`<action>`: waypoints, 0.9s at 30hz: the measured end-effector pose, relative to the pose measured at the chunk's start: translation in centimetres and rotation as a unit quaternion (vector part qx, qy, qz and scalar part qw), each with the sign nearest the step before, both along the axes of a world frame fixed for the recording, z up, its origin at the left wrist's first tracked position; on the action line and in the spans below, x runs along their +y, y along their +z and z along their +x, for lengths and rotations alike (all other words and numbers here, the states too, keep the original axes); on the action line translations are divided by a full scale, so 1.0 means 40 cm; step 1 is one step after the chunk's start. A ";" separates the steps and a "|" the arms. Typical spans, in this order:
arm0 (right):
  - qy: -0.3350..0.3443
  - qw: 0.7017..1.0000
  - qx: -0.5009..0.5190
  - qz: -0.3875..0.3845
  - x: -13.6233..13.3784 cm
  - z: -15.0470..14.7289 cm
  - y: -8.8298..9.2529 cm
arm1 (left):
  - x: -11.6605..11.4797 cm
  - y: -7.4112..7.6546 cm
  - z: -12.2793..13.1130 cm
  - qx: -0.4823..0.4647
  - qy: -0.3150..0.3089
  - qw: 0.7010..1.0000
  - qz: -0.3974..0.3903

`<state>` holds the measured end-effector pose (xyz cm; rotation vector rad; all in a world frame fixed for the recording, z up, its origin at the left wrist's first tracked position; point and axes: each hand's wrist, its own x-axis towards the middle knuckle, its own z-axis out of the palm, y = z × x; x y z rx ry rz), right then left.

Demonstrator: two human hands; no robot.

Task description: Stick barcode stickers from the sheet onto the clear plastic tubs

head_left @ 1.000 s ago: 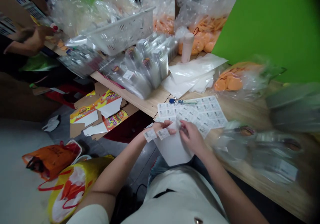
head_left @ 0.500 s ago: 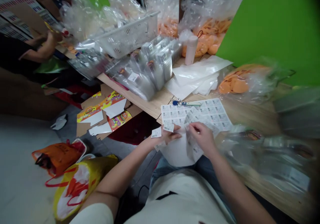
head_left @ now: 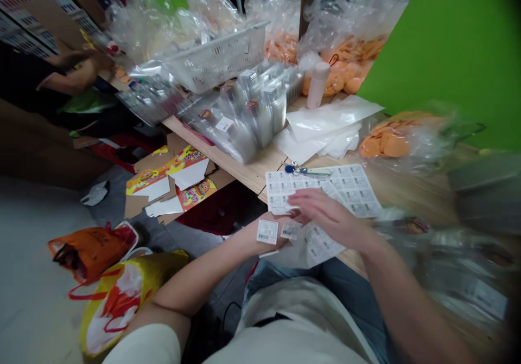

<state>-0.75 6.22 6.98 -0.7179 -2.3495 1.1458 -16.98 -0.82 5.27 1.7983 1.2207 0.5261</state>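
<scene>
My left hand [head_left: 280,227] is at the table's near edge, closed on a curled sheet of labels [head_left: 325,247] that hangs above my lap. White barcode labels [head_left: 267,231] are stuck on the back of this hand and near its wrist, and another label [head_left: 290,229] is near its fingers. My right hand [head_left: 328,215] lies across the fingers of my left hand, its own fingers stretched out and touching them; it hides the left fingertips. Flat on the table just beyond is another printed label sheet [head_left: 353,182]. On that sheet's far edge rests a key ring with a strap [head_left: 309,170].
Stacked clear plastic packs [head_left: 260,112] stand beyond, by a white basket [head_left: 220,55]. White sheets [head_left: 329,122], a pink bottle [head_left: 318,84] and a bag of orange pieces [head_left: 391,136] lie further back. Clear packs [head_left: 456,266] are at right. A co-worker's arm [head_left: 75,76] is far left.
My right hand has let go of the sheet's edge and moved left, flattening over my left fingers. The curled sheet has dropped lower. The view has shifted slightly.
</scene>
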 end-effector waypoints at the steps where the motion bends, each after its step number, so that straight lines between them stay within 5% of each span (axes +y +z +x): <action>1: -0.061 0.998 0.012 -0.025 0.008 0.018 -0.012 | 0.000 0.007 -0.005 -0.004 -0.012 1.000 0.005; 3: -0.160 0.986 0.027 -0.045 0.021 0.049 -0.038 | -0.001 0.013 -0.020 -0.006 -0.040 0.999 0.014; 7: -0.124 0.990 0.006 -0.066 0.033 0.058 -0.087 | 0.007 -0.020 -0.066 -0.094 -0.056 0.993 -0.050; 11: -0.205 0.978 0.004 0.036 0.042 -0.008 -0.122 | 0.023 -0.073 -0.093 -0.205 0.002 0.967 -0.152; 15: -0.141 0.982 -0.001 0.126 0.052 -0.058 -0.120 | 0.042 -0.079 -0.072 -0.239 0.091 0.944 -0.209; 19: -0.309 0.935 0.054 0.164 0.020 -0.028 -0.098 | 0.060 -0.063 -0.043 -0.246 0.160 0.940 -0.173; 24: -0.265 0.962 0.053 0.044 -0.063 0.014 -0.132 | 0.060 -0.058 -0.016 -0.241 0.103 0.959 -0.109; 27: -0.318 0.941 0.094 -0.068 -0.084 0.020 -0.168 | 0.051 -0.053 0.001 -0.222 0.095 0.967 -0.082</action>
